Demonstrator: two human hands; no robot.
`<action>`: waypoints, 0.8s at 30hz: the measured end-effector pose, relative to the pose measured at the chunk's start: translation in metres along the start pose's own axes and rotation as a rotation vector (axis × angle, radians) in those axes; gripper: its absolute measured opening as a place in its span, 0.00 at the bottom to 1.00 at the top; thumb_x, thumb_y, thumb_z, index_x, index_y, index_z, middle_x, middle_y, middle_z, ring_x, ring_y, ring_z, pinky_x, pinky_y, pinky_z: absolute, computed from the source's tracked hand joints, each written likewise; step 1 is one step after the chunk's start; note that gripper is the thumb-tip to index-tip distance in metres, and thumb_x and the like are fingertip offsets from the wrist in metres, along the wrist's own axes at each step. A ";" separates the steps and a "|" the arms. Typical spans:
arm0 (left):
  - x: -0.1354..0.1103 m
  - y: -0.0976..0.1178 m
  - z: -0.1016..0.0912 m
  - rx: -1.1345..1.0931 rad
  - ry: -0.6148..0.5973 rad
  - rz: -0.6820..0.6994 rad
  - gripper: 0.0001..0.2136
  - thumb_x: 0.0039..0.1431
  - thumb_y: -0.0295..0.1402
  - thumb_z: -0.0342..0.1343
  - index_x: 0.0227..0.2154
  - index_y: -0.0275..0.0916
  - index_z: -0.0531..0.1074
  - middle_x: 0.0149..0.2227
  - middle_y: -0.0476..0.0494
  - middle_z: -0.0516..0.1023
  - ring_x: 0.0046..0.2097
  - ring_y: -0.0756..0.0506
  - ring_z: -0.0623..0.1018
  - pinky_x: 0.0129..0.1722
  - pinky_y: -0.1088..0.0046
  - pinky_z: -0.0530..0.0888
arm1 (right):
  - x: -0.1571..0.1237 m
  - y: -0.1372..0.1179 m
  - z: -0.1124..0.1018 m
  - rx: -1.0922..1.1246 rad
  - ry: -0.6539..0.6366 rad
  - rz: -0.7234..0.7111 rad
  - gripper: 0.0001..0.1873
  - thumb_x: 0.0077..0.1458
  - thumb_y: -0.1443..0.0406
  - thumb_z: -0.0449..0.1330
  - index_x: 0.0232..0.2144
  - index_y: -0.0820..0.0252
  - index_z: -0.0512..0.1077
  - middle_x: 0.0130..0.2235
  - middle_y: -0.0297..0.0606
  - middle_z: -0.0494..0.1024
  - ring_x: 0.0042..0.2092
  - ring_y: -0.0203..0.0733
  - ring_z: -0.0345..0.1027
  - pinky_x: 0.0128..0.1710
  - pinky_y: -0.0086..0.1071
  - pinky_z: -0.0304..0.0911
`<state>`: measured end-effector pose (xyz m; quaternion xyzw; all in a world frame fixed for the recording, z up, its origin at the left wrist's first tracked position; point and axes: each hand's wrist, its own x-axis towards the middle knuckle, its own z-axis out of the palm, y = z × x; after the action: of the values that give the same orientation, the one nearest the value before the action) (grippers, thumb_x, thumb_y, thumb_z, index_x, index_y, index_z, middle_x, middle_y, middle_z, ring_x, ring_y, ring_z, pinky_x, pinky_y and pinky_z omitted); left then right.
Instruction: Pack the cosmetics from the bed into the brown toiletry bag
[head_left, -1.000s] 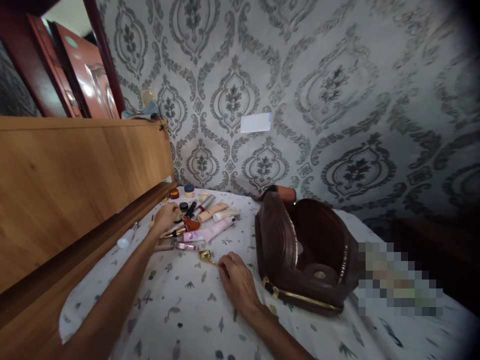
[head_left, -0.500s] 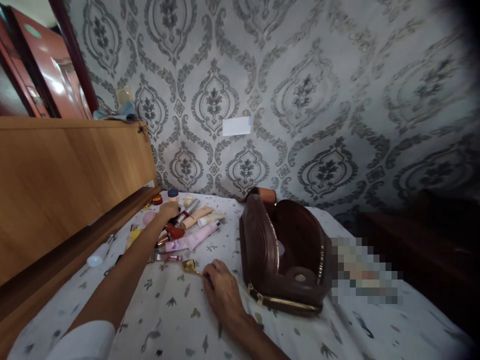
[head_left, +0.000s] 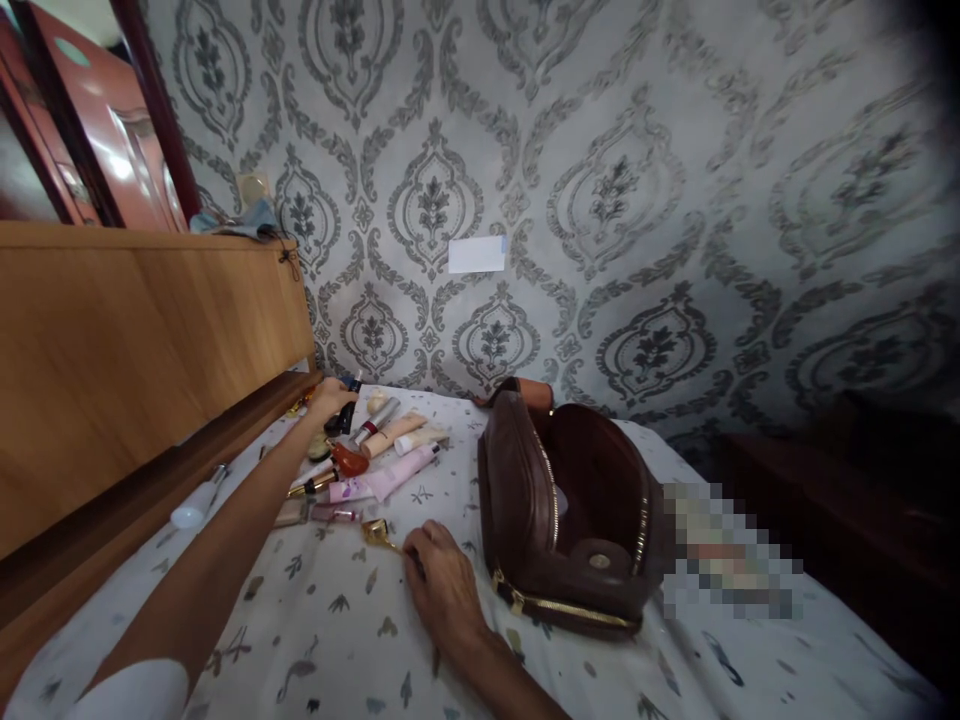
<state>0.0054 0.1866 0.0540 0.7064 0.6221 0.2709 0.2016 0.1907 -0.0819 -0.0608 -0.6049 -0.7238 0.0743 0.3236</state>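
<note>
My left hand (head_left: pixel 328 400) reaches out to the far end of the spread cosmetics, its fingers closed around a slim black item (head_left: pixel 345 415) whose kind I cannot make out. Closer to me, my right hand (head_left: pixel 442 580) rests on the sheet with curled fingers. They pinch the thin handle of a gold eyelash curler (head_left: pixel 376 532). Between the hands lie a lilac tube (head_left: pixel 405 472), a peach tube (head_left: pixel 394 435), a white tube (head_left: pixel 421 440), a silver tube (head_left: pixel 380 418) and an orange-brown item (head_left: pixel 349 460). My left forearm hides part of the pile.
A brown leather bag (head_left: pixel 517 480) stands unzipped to the right of my right hand. A pale bottle (head_left: pixel 193 505) lies left of my left arm, beside the wooden board (head_left: pixel 150 350). Patterned wallpaper (head_left: pixel 495 150) rises behind the printed sheet (head_left: pixel 360 640).
My left hand has moved slightly farther off and left, and the black item in it shows more clearly. My right hand stays at the eyelash curler. The view has shifted a little.
</note>
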 end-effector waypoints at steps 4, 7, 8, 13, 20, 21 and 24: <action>-0.028 0.014 -0.013 -0.367 0.040 0.052 0.16 0.55 0.45 0.60 0.36 0.35 0.73 0.24 0.50 0.72 0.27 0.51 0.72 0.23 0.78 0.64 | 0.001 0.000 0.000 -0.002 0.002 0.005 0.09 0.57 0.75 0.56 0.32 0.57 0.73 0.36 0.38 0.76 0.41 0.43 0.71 0.40 0.31 0.61; -0.066 0.021 -0.009 -0.602 -0.022 0.099 0.20 0.47 0.47 0.64 0.35 0.36 0.73 0.27 0.48 0.73 0.26 0.52 0.70 0.22 0.78 0.63 | 0.002 -0.002 -0.001 0.018 0.008 0.006 0.09 0.57 0.74 0.56 0.32 0.57 0.73 0.36 0.38 0.76 0.41 0.43 0.71 0.40 0.32 0.61; -0.081 0.022 -0.005 -0.667 -0.053 0.110 0.21 0.44 0.48 0.65 0.35 0.36 0.74 0.29 0.47 0.74 0.27 0.51 0.71 0.22 0.78 0.63 | 0.002 -0.002 -0.002 0.035 0.008 0.008 0.08 0.58 0.73 0.56 0.32 0.58 0.72 0.36 0.39 0.76 0.41 0.44 0.71 0.40 0.32 0.62; -0.148 0.027 0.025 -0.903 -0.227 0.114 0.21 0.40 0.46 0.69 0.33 0.36 0.77 0.29 0.43 0.77 0.26 0.49 0.71 0.20 0.76 0.63 | 0.004 0.000 -0.002 0.210 0.089 0.018 0.08 0.61 0.66 0.57 0.42 0.60 0.72 0.39 0.42 0.77 0.43 0.47 0.71 0.43 0.35 0.64; -0.187 0.035 0.053 -1.089 -0.335 0.109 0.13 0.42 0.39 0.71 0.30 0.39 0.79 0.29 0.43 0.77 0.26 0.50 0.71 0.18 0.78 0.62 | 0.006 0.003 -0.004 0.369 0.127 0.008 0.11 0.64 0.62 0.51 0.34 0.59 0.71 0.31 0.37 0.75 0.33 0.42 0.69 0.33 0.30 0.61; -0.189 0.034 0.053 -1.104 -0.335 0.105 0.13 0.42 0.39 0.71 0.29 0.39 0.79 0.28 0.43 0.76 0.26 0.50 0.71 0.18 0.78 0.62 | 0.006 0.003 -0.004 0.378 0.126 0.025 0.12 0.64 0.62 0.50 0.33 0.59 0.71 0.30 0.37 0.74 0.32 0.41 0.68 0.32 0.30 0.59; -0.190 0.032 0.051 -1.123 -0.293 0.075 0.13 0.42 0.40 0.71 0.29 0.39 0.79 0.26 0.44 0.75 0.26 0.49 0.71 0.18 0.78 0.63 | 0.007 0.002 -0.006 0.394 0.126 0.060 0.12 0.62 0.64 0.50 0.33 0.60 0.71 0.29 0.37 0.74 0.31 0.41 0.67 0.31 0.30 0.58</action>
<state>0.0477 -0.0033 0.0095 0.5429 0.3233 0.4657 0.6195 0.1952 -0.0764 -0.0540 -0.5548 -0.6550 0.1861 0.4781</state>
